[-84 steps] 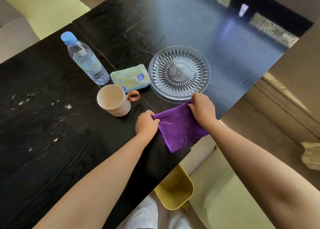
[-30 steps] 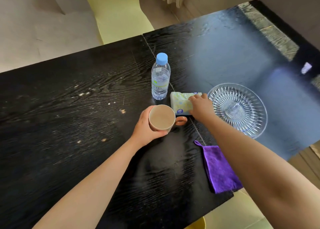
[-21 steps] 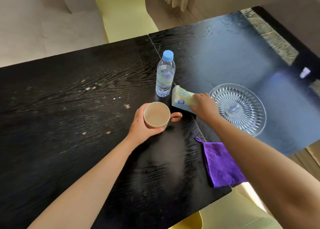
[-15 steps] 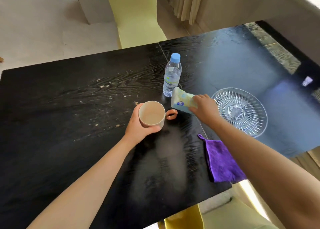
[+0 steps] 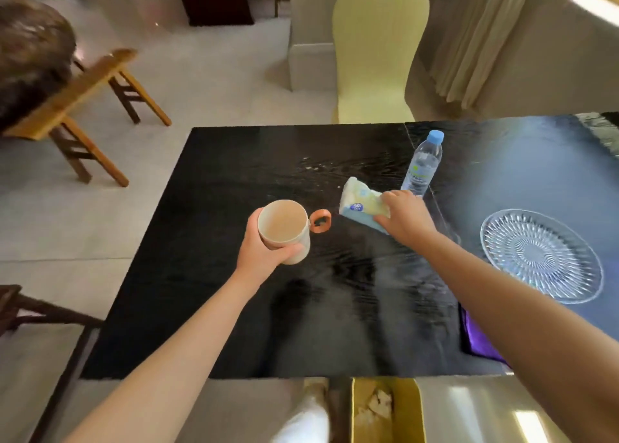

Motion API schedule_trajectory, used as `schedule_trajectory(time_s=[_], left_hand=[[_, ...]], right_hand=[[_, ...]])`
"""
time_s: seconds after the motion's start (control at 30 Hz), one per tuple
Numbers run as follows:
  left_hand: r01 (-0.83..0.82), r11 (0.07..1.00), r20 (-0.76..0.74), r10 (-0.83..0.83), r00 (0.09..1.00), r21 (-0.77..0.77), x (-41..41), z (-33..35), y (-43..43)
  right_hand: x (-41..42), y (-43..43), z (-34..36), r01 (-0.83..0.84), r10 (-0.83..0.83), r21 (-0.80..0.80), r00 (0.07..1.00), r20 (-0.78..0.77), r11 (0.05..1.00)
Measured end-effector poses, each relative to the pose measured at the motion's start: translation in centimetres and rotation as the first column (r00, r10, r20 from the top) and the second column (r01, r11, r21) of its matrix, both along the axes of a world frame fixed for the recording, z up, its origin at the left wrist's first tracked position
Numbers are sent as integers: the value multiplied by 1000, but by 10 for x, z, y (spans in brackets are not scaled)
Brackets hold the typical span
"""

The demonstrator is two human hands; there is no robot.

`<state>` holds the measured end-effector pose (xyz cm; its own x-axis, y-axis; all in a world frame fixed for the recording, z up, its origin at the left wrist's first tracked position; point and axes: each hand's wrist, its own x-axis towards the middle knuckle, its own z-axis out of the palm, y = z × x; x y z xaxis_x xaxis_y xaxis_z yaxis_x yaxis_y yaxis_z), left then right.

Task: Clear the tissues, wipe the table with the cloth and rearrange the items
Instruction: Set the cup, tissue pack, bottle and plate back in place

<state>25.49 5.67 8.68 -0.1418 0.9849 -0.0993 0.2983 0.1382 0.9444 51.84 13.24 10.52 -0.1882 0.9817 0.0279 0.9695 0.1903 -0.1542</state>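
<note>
The left hand (image 5: pixel 264 251) has its fingers wrapped around a beige cup (image 5: pixel 284 230) with an orange handle, held above the black table (image 5: pixel 234 181). The right hand (image 5: pixel 403 220) clamps its fingers on a tissue pack (image 5: pixel 360 201), tilted and lifted near the water bottle (image 5: pixel 422 163), which stands upright just behind it. A glass plate (image 5: pixel 542 255) sits well to the right. The purple cloth (image 5: pixel 475 338) lies at the near edge, mostly hidden by the right forearm. Below the edge, a yellow bin (image 5: pixel 388 409) holds crumpled tissues (image 5: pixel 376 404).
</note>
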Motion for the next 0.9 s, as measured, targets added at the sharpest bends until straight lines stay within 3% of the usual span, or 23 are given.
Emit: schedule_trajectory(time_s=[0.23,0.4,0.9], left_hand=[[-190,982,-39,189,981,-17,-87,14,-40],[-317,948,-44,316,948,-24,-162,8,-60],[-263,946,-17,265,964,-192,-337,-36,-44]], right_hand=[[-92,16,5,-217,217,-11,974,64,976],[-180,45,-5,-407,407,-23,913,14,913],[-395,127,-92,-604,580,-308,796,-175,735]])
